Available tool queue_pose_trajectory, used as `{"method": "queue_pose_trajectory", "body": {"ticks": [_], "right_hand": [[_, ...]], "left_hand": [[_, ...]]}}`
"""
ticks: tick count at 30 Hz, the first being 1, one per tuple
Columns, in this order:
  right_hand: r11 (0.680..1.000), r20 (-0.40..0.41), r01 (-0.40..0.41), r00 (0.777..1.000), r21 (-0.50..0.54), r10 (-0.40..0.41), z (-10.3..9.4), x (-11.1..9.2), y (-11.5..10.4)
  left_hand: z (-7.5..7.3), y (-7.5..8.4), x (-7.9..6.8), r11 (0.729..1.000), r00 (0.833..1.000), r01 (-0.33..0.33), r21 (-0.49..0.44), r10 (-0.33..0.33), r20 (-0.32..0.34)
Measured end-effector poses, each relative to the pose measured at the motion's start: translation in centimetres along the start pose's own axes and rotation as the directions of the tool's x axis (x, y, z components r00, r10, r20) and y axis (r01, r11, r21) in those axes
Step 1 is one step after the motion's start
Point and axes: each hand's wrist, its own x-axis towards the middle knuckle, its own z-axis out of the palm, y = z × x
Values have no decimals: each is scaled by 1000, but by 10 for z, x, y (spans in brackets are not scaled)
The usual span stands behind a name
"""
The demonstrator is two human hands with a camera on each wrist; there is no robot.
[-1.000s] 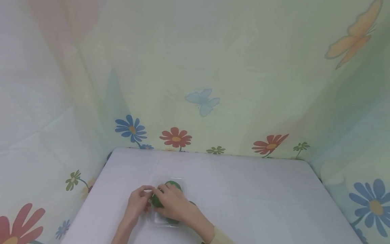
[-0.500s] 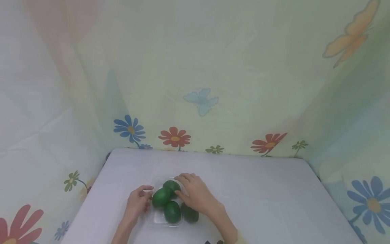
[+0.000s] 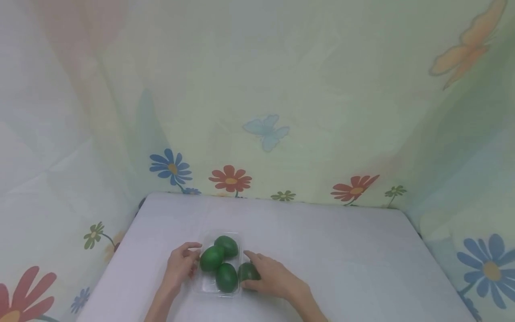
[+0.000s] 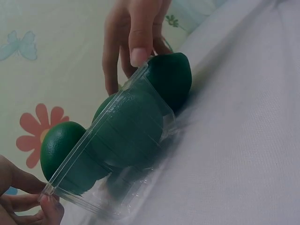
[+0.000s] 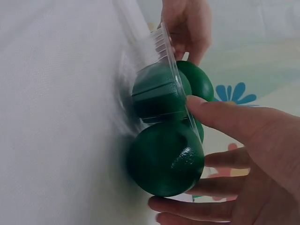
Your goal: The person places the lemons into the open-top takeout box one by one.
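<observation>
A clear plastic container stands on the table with three smooth green egg-shaped fruits in it, one piled against the others. My left hand pinches its left rim between thumb and fingers; the left wrist view shows the thumb on the rim. Another green fruit lies outside, against the container's right wall. Around this fruit my right hand is spread, thumb near the container's rim and the other fingers extended along the fruit's far side, not curled round it.
A white cloth covers the table. Behind and at both sides hangs a pale curtain printed with flowers and butterflies.
My right hand has drawn back from over the container to the right, uncovering the fruits inside, and come down at the outside fruit. The left hand stays at the rim.
</observation>
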Motion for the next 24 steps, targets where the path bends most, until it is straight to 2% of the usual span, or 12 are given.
{"method": "queue_pose_trajectory", "body": {"ticks": [11, 17, 20, 24], "right_hand": [[997, -25, 40, 999, -67, -42, 9, 1, 4], [996, -71, -6, 997, -84, 0, -3, 2, 6], [996, -148, 43, 987, -81, -55, -14, 4, 6], [982, -256, 168, 949, -88, -185, -20, 8, 1]], "left_hand": [[-2, 2, 2, 1000, 1000, 3, 7, -3, 4], [-1, 3, 3, 1000, 1000, -2, 9, 2, 11], [-1, 3, 2, 1000, 1000, -2, 19, 2, 9], [0, 1, 1, 999, 1000, 10, 32, -10, 6]]}}
